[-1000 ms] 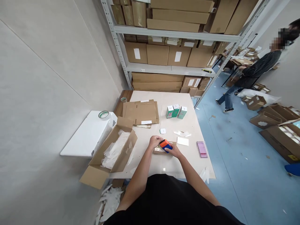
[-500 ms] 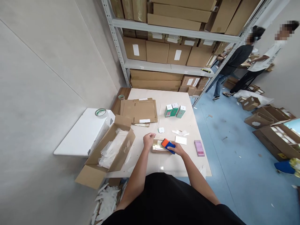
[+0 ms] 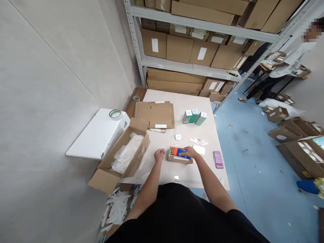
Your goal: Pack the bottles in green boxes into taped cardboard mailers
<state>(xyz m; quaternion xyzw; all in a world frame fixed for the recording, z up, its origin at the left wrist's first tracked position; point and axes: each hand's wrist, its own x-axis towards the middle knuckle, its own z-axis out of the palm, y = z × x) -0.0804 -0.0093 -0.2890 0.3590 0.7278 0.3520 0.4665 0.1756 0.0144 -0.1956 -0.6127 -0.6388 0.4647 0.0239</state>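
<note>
My right hand (image 3: 187, 153) grips a blue block-shaped thing (image 3: 182, 154) with an orange end; its exact kind is unclear. It lies flat along the top of a small cardboard box (image 3: 180, 161) that has shiny tape on it. Just left of that box, my left hand (image 3: 159, 155) is closed in a pinch near the tabletop, and whatever its fingers may hold is too small to see. A small white-and-green piece (image 3: 178, 137) lies beyond the box. To the right of it is a white card (image 3: 199, 150), close to my right wrist.
Green-and-white boxes (image 3: 193, 116) stand farther back on the table (image 3: 162, 173). Flattened cardboard (image 3: 161, 114) lies at the back left, beside an open carton (image 3: 136, 158) of plastic bags. Clear scraps (image 3: 198, 141) and a pink item (image 3: 218, 159) are at right. Shelving (image 3: 177, 62) rises behind.
The blue-and-orange thing has turned from slanting to lying level along the box top. My left hand has moved off the box's left end. One person has gone behind the shelving.
</note>
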